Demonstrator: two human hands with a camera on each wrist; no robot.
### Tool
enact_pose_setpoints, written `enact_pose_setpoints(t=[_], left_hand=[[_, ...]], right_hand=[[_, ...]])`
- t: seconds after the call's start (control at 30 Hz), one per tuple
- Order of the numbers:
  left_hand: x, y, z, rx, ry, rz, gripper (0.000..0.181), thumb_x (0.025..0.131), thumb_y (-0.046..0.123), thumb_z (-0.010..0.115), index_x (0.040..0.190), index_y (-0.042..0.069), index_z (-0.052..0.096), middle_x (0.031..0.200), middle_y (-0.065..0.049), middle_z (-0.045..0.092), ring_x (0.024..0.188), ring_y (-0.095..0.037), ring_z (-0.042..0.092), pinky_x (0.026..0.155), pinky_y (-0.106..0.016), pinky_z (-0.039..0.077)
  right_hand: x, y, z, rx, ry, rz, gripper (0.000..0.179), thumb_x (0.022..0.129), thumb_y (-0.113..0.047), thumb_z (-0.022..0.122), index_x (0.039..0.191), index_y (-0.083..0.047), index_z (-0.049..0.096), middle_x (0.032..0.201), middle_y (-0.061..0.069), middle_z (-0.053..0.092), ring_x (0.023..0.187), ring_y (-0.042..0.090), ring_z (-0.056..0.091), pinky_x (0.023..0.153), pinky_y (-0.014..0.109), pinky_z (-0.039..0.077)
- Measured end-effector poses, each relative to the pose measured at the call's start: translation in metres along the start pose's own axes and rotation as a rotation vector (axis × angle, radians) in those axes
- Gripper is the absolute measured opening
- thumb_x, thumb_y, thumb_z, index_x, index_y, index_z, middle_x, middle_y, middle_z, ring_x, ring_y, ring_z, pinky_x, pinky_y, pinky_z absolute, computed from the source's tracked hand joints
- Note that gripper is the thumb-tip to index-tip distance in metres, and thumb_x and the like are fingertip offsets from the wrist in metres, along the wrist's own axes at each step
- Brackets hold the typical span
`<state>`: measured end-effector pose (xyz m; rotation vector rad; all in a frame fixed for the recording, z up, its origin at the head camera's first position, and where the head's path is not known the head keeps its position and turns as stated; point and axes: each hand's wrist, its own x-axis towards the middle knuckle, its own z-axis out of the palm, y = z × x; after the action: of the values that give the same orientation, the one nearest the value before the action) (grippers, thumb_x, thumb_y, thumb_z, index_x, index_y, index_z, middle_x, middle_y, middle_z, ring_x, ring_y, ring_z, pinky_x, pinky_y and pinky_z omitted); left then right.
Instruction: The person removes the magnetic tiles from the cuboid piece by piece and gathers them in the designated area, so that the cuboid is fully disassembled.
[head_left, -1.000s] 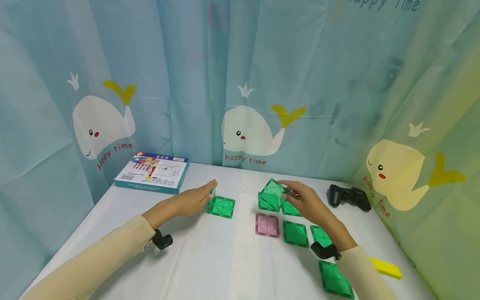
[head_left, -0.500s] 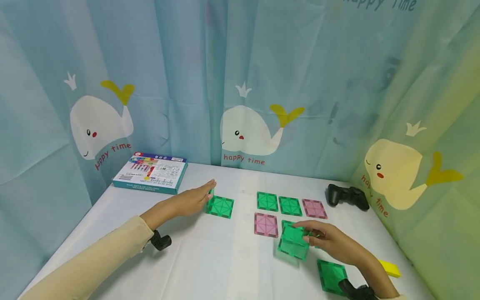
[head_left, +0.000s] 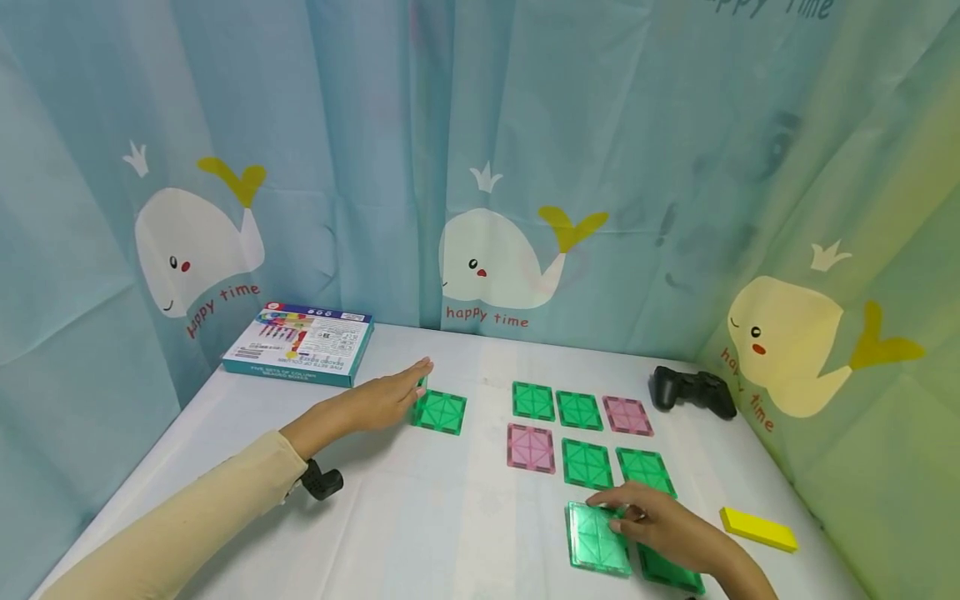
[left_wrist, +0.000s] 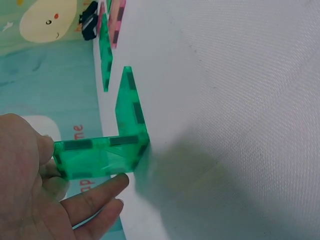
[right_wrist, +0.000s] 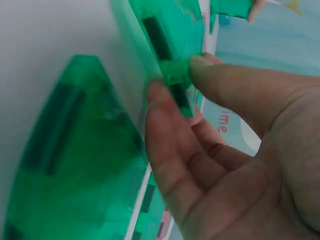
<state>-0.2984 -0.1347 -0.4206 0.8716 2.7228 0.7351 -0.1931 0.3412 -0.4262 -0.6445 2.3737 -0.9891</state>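
Note:
My left hand (head_left: 386, 400) pinches a green magnetic tile (left_wrist: 95, 157) by its top edge. This tile stands upright along the left edge of a flat green magnetic tile (head_left: 441, 412). At the front right, my right hand (head_left: 663, 521) holds another green magnetic tile (head_left: 597, 537) by its right side, thumb on one face and fingers on the other in the right wrist view. The held tile is low over the table, just left of a dark green tile (head_left: 670, 571) that the right hand partly covers.
Behind the right hand lie two rows of flat tiles, several green (head_left: 587, 463) and two pink, one pink tile (head_left: 531, 447) at the left. A black game controller (head_left: 692, 392), a yellow block (head_left: 758, 529) and a boxed set (head_left: 300, 343) lie farther out. A whale-print curtain (head_left: 360, 167) surrounds the table.
My right hand has carried its green tile from above the back row toward me, down to the front of the table. The left hand stays at the upright tile.

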Motion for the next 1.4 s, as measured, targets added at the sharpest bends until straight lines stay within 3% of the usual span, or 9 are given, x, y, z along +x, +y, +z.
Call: enact_pose_setpoints(t=[0.13,0.23,0.4,0.53,0.77,0.97,1.13,1.27,1.4], left_hand=[[0.0,0.001,-0.001,0.0,0.002,0.006,0.06,0.118,0.028,0.03,0.169,0.001,0.012,0.177,-0.013,0.009,0.163,-0.03,0.015,0.131,-0.05,0.02],[-0.001,0.002,-0.001,-0.006,0.006,0.007,0.06,0.118,0.028,0.03,0.168,0.0,0.013,0.177,-0.014,0.01,0.163,-0.03,0.015,0.132,-0.05,0.02],[-0.001,0.0,0.0,-0.012,0.007,0.011,0.06,0.118,0.028,0.03,0.168,0.0,0.013,0.177,-0.015,0.01,0.163,-0.03,0.014,0.131,-0.05,0.019],[-0.001,0.0,-0.001,-0.012,0.003,0.01,0.06,0.118,0.028,0.03,0.168,0.001,0.012,0.177,-0.013,0.009,0.163,-0.029,0.013,0.132,-0.049,0.019],[-0.001,0.001,-0.001,-0.015,0.002,0.006,0.061,0.118,0.029,0.03,0.169,0.001,0.012,0.177,-0.012,0.01,0.163,-0.028,0.013,0.132,-0.049,0.019],[-0.001,0.0,-0.001,-0.014,0.003,0.003,0.061,0.118,0.029,0.03,0.169,0.001,0.012,0.177,-0.012,0.009,0.163,-0.028,0.013,0.132,-0.049,0.019],[-0.001,-0.002,-0.001,-0.023,0.002,0.006,0.06,0.118,0.027,0.03,0.169,0.001,0.011,0.177,-0.014,0.009,0.163,-0.029,0.013,0.132,-0.05,0.019],[-0.002,-0.003,-0.001,-0.014,0.004,0.008,0.06,0.118,0.028,0.029,0.169,0.001,0.012,0.177,-0.016,0.01,0.163,-0.029,0.013,0.132,-0.049,0.019],[-0.003,-0.004,-0.002,-0.01,-0.002,0.0,0.062,0.118,0.033,0.028,0.169,0.003,0.011,0.177,-0.015,0.009,0.163,-0.028,0.013,0.132,-0.049,0.019]], right_hand=[[0.001,-0.005,0.008,-0.158,0.052,0.02,0.034,0.103,-0.015,0.069,0.136,-0.019,0.07,0.123,0.002,0.064,0.092,0.006,0.054,0.076,0.025,0.052],[0.003,-0.013,0.013,-0.248,0.088,0.071,0.035,0.101,-0.014,0.072,0.133,-0.028,0.071,0.122,-0.001,0.064,0.101,0.012,0.056,0.085,0.036,0.056],[0.006,-0.021,0.021,-0.28,0.127,0.148,0.035,0.099,-0.011,0.073,0.127,-0.031,0.072,0.117,0.0,0.061,0.108,0.023,0.055,0.089,0.055,0.055],[0.009,-0.024,0.022,-0.315,0.137,0.169,0.034,0.098,-0.013,0.075,0.125,-0.033,0.072,0.117,-0.003,0.063,0.111,0.023,0.057,0.092,0.063,0.053],[0.028,-0.038,0.026,-0.43,0.182,0.14,0.03,0.096,-0.018,0.078,0.124,-0.03,0.074,0.113,-0.007,0.065,0.108,0.018,0.059,0.092,0.054,0.053],[0.058,-0.059,0.029,-0.466,0.224,0.005,0.03,0.098,-0.019,0.077,0.127,-0.018,0.073,0.114,-0.001,0.067,0.107,0.024,0.064,0.091,0.059,0.054],[0.095,-0.077,0.031,-0.516,0.225,-0.084,0.036,0.099,-0.019,0.075,0.133,-0.009,0.068,0.117,0.007,0.067,0.106,0.027,0.064,0.089,0.059,0.051],[0.129,-0.09,0.028,-0.503,0.205,-0.067,0.043,0.1,-0.023,0.075,0.138,-0.006,0.065,0.123,0.012,0.067,0.113,0.03,0.064,0.099,0.062,0.05],[0.164,-0.1,0.027,-0.479,0.164,-0.001,0.055,0.1,-0.032,0.076,0.147,-0.009,0.059,0.13,0.013,0.065,0.119,0.03,0.064,0.104,0.056,0.053]])
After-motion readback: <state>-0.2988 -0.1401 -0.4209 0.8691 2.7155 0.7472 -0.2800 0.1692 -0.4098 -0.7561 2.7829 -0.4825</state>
